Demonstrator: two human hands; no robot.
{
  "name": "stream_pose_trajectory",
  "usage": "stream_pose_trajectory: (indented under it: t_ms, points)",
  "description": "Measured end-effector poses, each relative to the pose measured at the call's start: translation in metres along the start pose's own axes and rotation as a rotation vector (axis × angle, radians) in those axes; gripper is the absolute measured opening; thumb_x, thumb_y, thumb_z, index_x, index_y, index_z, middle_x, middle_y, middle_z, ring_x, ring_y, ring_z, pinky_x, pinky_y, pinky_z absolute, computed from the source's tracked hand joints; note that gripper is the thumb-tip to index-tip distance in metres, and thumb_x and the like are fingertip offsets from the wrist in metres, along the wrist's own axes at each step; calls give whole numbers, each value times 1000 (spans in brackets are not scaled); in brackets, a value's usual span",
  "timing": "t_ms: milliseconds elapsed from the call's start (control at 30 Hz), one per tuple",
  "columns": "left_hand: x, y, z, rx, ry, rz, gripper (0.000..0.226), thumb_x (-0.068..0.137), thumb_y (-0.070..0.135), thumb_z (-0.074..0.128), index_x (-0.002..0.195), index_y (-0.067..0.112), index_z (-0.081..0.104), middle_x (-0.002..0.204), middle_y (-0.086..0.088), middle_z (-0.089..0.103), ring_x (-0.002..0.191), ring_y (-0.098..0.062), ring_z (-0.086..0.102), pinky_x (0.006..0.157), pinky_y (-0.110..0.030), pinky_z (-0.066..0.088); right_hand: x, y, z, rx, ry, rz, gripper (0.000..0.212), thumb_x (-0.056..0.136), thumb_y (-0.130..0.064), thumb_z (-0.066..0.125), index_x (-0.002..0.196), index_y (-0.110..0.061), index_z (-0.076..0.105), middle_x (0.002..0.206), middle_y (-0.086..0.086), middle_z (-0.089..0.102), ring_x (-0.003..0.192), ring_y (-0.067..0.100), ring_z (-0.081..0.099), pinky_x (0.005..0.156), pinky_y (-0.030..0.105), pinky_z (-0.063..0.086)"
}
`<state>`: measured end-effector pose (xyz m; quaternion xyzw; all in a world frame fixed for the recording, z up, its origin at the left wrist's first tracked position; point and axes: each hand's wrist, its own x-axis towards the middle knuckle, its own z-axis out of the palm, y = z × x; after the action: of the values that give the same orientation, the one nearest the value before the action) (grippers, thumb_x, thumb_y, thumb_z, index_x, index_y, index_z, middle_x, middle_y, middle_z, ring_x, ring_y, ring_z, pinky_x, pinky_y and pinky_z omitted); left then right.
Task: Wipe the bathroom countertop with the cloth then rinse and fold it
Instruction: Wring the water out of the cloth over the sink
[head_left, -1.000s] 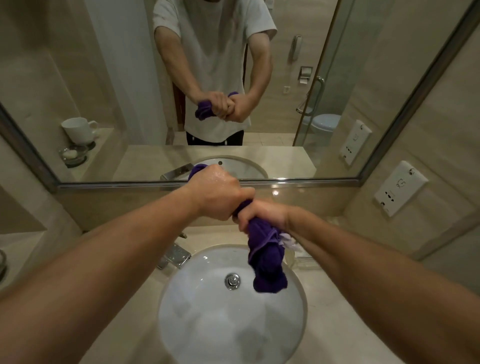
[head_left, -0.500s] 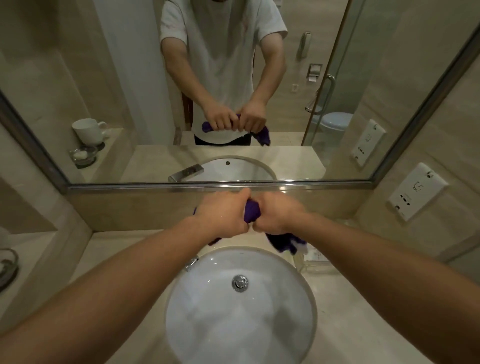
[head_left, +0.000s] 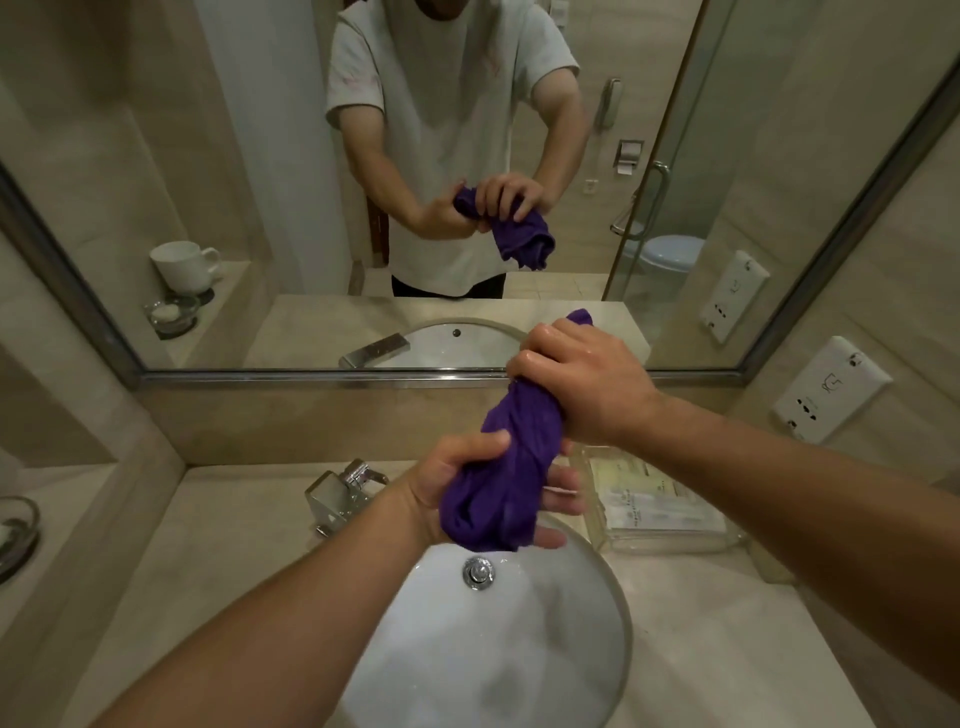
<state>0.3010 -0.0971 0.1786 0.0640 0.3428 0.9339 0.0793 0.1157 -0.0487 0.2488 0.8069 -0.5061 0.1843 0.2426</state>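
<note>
Hands both on the purple cloth (head_left: 519, 457), above the far edge of the sink (head_left: 519, 675). Right hand (head_left: 587, 384) is clenched round the upper end of the twisted roll. A short purple tip sticks out above the fist. Its skin looks wet. Left hand (head_left: 457, 483) sits lower and nearer, palm up, gripping the bunched lower end: thumb on top, fingers (head_left: 563, 493) underneath and showing past the cloth's right side. Cloth slants between the two hands, roped tight at the top, looser at the bottom.

Drain plug (head_left: 479, 571) lies just below the left hand. Faucet (head_left: 340, 493) stands to its left on the beige surface (head_left: 208, 545). Clear tray (head_left: 675, 543) under the right forearm holds flat packets; their print is too small to read. Wall socket (head_left: 831, 387) at right carries markings, not legible. Mirror (head_left: 260, 156) reflects both hands and the cloth.
</note>
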Motion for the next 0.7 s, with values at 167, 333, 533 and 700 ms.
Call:
stream_pose_trajectory:
  t_ms: [167,333,533,700]
  points:
    - [-1,12,8,106,-22,-130,32,78,25,72,107,14,64,70,6,54,53,-3,50,46,-16,32,4,-10,-15,113,-101,-300,53,88,-22,71,136,-19,50,124,14,60,108,28,59,97,47,47]
    - [-5,32,24,410,252,-399,29,64,20,74,89,10,64,58,2,50,46,-6,45,43,-16,33,11,-22,-24,123,-445,-306,50,83,-21,72,129,-19,50,96,1,65,81,23,64,63,40,56]
    - [10,47,26,1152,739,-578,21,75,15,79,67,13,60,59,-4,61,49,-17,53,51,-24,43,23,-50,-25,-171,-855,50,15,83,-37,58,94,-27,60,70,-6,55,64,20,57,61,34,52]
    - [22,54,32,2089,898,-671,19,78,28,68,69,24,52,66,5,55,56,-15,51,51,-27,37,32,-49,-7,74,-1000,486,7,78,-27,65,78,-23,59,70,-3,59,66,19,59,57,30,47]
